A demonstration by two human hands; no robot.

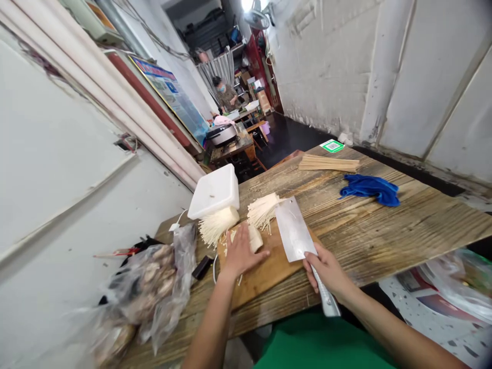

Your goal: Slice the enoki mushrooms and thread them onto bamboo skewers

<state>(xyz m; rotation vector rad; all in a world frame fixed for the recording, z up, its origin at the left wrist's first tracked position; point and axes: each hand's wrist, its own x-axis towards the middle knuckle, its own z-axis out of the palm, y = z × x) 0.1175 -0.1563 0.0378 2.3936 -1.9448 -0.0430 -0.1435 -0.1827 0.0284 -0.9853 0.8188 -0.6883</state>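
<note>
My right hand (321,269) is wrapped round the handle of a metal cleaver (294,230), its broad blade pointing away from me over the board's right side. My left hand (242,251) lies flat with fingers stretched out across a cut bunch of enoki mushrooms (254,237) on the wooden cutting board (255,284). Just beyond, a second enoki bunch (263,210) reaches to the tip of the blade. To the left of it, another bunch (219,225) lies against a white plastic box (215,192).
A plastic bag of brownish pieces (154,282) and a small black object (202,267) lie to the left. Wooden skewers (326,163), a blue cloth (371,189) and a QR-code card (332,146) are on the right. A masked person (226,97) is at a far table.
</note>
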